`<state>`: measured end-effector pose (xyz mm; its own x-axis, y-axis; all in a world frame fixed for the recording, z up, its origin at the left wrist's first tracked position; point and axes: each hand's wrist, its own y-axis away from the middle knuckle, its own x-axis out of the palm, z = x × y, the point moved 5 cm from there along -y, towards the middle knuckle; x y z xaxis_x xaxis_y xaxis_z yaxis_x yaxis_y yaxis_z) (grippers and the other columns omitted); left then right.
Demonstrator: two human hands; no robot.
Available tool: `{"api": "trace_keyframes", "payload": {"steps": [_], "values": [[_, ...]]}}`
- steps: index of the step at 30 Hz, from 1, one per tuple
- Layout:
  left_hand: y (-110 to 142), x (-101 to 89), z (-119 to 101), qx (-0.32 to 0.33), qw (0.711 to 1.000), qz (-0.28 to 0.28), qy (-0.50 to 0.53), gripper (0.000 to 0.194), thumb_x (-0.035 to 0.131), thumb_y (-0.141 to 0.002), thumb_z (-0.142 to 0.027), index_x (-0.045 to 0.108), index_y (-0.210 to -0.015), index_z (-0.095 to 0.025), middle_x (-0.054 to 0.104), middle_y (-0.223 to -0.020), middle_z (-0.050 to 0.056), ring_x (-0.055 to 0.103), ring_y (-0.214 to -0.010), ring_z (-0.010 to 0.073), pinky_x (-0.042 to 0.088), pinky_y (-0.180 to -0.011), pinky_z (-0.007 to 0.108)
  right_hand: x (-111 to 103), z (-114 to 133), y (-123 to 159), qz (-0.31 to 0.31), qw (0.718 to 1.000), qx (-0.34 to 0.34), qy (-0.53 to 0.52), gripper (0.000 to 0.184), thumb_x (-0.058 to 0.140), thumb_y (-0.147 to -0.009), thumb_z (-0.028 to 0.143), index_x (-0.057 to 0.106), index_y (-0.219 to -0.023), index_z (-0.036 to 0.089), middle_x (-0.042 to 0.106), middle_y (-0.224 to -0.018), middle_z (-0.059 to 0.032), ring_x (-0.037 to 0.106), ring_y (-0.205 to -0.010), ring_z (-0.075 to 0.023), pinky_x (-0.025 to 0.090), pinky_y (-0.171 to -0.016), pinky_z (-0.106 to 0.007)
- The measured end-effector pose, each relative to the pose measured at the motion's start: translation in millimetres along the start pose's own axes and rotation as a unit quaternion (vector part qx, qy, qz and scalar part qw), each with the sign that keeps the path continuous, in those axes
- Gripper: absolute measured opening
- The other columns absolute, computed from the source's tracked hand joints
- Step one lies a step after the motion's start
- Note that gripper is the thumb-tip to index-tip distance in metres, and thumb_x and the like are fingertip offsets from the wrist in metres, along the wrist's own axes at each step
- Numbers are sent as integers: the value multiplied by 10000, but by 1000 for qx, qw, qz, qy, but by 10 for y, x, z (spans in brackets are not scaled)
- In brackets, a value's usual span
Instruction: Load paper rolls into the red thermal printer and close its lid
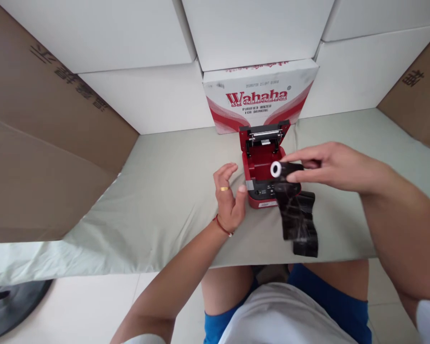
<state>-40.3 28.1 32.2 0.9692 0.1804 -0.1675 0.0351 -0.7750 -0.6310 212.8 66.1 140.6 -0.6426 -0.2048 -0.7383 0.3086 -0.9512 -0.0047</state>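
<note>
A small red-and-black printer (263,193) stands on the cloth-covered table with its lid (265,131) raised, showing a red hollow inside. My right hand (318,162) grips a roll of black film (290,168) with a white core between thumb and fingers, over the right side of the printer. From the roll a loose strip of glossy black film (297,220) hangs in folds past the printer's front right corner. My left hand (230,198) is beside the printer's left side, fingers apart and holding nothing; whether the thumb touches the casing I cannot tell.
Behind the printer leans a white-and-red Wahaha water carton (260,98), against stacked white boxes (146,95). Large brown cardboard boxes stand at the left (50,143) and right (423,95). The pale green cloth (157,191) reaches the table's front edge, close to my lap.
</note>
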Motion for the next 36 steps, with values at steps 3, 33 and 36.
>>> {"api": "trace_keyframes", "payload": {"steps": [3, 33, 36], "values": [[50, 30, -122, 87, 994, 60, -40, 564, 625, -1021, -562, 556, -1534, -338, 594, -1479, 118, 501, -1488, 383, 298, -1337, 616, 296, 44, -283, 30, 998, 35, 38, 439, 792, -858, 442, 853, -1267, 294, 762, -811, 19, 664, -712, -176, 502, -695, -320], [168, 265, -448, 325, 923, 125, -164, 359, 628, -1019, -224, 714, -1364, -176, 841, -1183, 70, 719, -1261, 203, 450, -1260, 388, 46, -84, -248, -353, 935, -32, -26, 458, 620, -1052, 586, 797, -1304, 247, 819, -1175, -98, 736, -965, -227, 582, -864, -381], [169, 275, -446, 331, 919, 144, -159, 388, 625, -1027, -216, 685, -1409, -186, 849, -1213, 67, 733, -1260, 193, 437, -1259, 382, 197, -197, -393, -298, 952, -42, -52, 580, 584, -1059, 646, 688, -1484, 266, 754, -1438, -102, 713, -1303, -295, 571, -1096, -477]]}}
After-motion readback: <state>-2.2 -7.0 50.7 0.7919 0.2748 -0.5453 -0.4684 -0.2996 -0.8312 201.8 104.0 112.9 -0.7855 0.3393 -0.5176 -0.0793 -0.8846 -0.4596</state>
